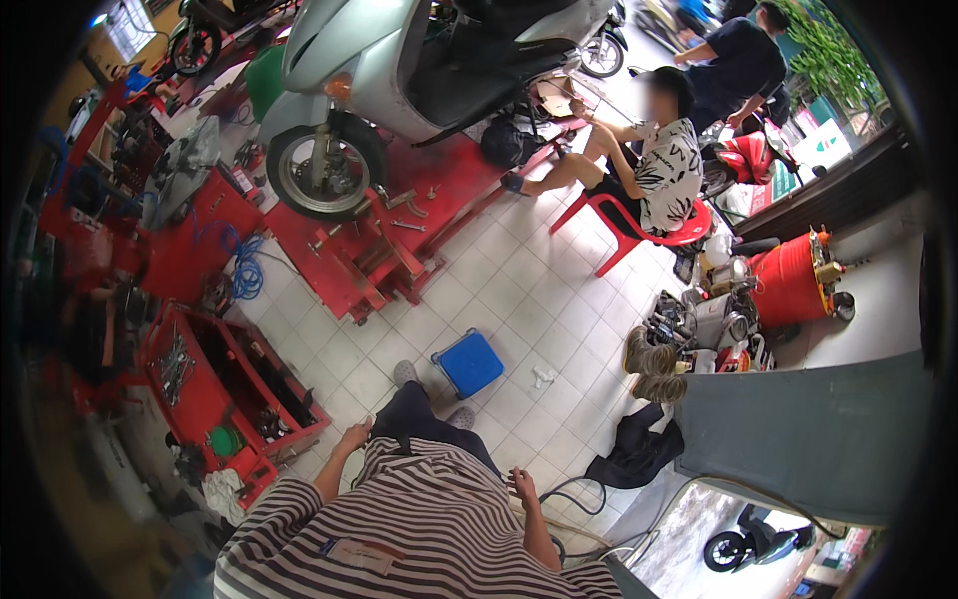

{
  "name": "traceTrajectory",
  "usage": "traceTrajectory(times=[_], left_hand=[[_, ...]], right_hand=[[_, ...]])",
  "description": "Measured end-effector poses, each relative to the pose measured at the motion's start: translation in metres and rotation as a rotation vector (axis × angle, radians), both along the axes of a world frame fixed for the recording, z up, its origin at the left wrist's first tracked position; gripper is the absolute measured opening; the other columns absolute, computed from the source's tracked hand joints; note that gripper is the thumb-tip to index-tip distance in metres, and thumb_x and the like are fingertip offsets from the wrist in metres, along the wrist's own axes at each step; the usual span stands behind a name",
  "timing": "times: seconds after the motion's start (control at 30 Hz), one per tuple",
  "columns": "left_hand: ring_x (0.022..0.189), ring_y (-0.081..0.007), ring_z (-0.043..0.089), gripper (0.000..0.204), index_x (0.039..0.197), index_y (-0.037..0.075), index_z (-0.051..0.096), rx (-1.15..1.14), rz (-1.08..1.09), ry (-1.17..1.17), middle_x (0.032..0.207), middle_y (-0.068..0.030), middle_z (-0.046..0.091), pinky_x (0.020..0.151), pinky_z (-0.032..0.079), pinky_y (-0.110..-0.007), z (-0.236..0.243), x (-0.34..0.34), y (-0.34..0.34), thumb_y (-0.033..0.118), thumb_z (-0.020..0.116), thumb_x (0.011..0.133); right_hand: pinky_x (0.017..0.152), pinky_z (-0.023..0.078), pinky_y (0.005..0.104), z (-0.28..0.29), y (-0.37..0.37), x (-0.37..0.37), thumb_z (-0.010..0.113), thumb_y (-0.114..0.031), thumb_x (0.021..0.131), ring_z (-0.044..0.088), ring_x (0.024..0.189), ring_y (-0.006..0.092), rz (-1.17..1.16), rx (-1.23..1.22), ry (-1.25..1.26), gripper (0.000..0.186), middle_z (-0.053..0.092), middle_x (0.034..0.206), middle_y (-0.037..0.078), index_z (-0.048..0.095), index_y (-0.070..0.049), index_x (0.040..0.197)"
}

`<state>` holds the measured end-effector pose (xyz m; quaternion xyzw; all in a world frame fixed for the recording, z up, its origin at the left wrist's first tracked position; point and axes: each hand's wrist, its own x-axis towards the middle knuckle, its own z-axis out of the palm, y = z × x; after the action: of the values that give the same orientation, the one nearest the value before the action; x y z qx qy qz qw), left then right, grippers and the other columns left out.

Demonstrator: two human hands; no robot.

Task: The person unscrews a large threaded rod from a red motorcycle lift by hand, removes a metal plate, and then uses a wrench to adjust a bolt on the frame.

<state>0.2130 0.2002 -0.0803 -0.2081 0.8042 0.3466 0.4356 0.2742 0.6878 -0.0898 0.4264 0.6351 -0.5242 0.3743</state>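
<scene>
My left hand [354, 436] hangs beside my hip, near the hem of my striped shirt [429, 499]; its small fingers look stretched out, with nothing seen in them. On the other side, my right hand [521, 484] is held out from my dark trousers [411, 411], fingers loosely apart and nothing in them. In front of my feet stands a blue square-topped stool [469, 363]. Left of me is a red tool cart [235, 374] with open compartments holding wrenches and other tools. Neither hand touches the stool or the cart.
A silver scooter [369, 75] stands on a red lift platform [429, 185] with loose tools on it. A person [664, 165] sits on a red plastic chair [609, 232]; another person [743, 65] stands behind. Parts, a red drum [793, 280] and black cloth [639, 447] lie right. A hose [579, 496] curves nearby.
</scene>
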Motion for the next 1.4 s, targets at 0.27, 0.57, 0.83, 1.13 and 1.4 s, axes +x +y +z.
traceTrajectory(times=[0.27,0.57,0.83,1.13,1.4], left_hand=[[0.137,-0.0309,0.035,0.073,0.148,0.005,0.032,0.64,0.876,-0.775,0.15,-0.0136,0.038,0.108,0.034,-0.048,0.018,0.107,-0.014,0.058,0.028,0.098],[0.136,-0.0305,0.036,0.072,0.147,0.005,0.034,0.75,1.323,-0.497,0.149,-0.0136,0.039,0.108,0.034,-0.047,0.046,0.161,0.029,0.058,0.028,0.098],[0.135,-0.0302,0.037,0.072,0.146,0.005,0.035,0.777,1.442,-0.375,0.147,-0.0136,0.041,0.108,0.035,-0.047,0.05,0.134,0.004,0.058,0.029,0.098],[0.134,-0.0298,0.039,0.071,0.145,0.005,0.037,0.812,1.524,-0.318,0.146,-0.0136,0.042,0.108,0.035,-0.046,0.045,0.1,0.004,0.058,0.029,0.098],[0.133,-0.0295,0.04,0.071,0.144,0.005,0.038,0.852,1.66,-0.272,0.144,-0.0136,0.044,0.107,0.036,-0.045,0.047,0.062,0.05,0.058,0.03,0.098]], right_hand=[[0.074,0.053,0.0385,-0.001,0.008,-0.07,0.05,-0.044,0.098,0.066,0.093,0.0203,0.096,-0.034,0.067,0.041,0.065,0.106,0.009,0.055,-0.009,0.12],[0.074,0.055,0.0365,0.034,-0.033,-0.177,0.051,-0.037,0.099,0.067,0.1,0.0241,0.276,0.009,0.17,0.039,0.065,0.112,0.014,0.054,-0.006,0.121],[0.078,0.053,0.0475,0.026,-0.065,-0.23,0.059,-0.07,0.079,0.06,0.102,0.0357,0.476,0.223,-0.156,0.083,0.057,0.113,0.019,0.048,-0.005,0.129],[0.079,0.053,0.0424,0.055,-0.071,-0.259,0.062,-0.057,0.085,0.064,0.098,0.0384,0.693,0.512,0.09,0.072,0.061,0.109,0.031,0.054,0.007,0.116],[0.06,0.057,0.0316,0.113,-0.042,-0.321,0.068,-0.031,0.09,0.064,0.076,0.0161,1.002,0.318,0.624,0.041,0.062,0.095,0.015,0.054,0.001,0.112]])
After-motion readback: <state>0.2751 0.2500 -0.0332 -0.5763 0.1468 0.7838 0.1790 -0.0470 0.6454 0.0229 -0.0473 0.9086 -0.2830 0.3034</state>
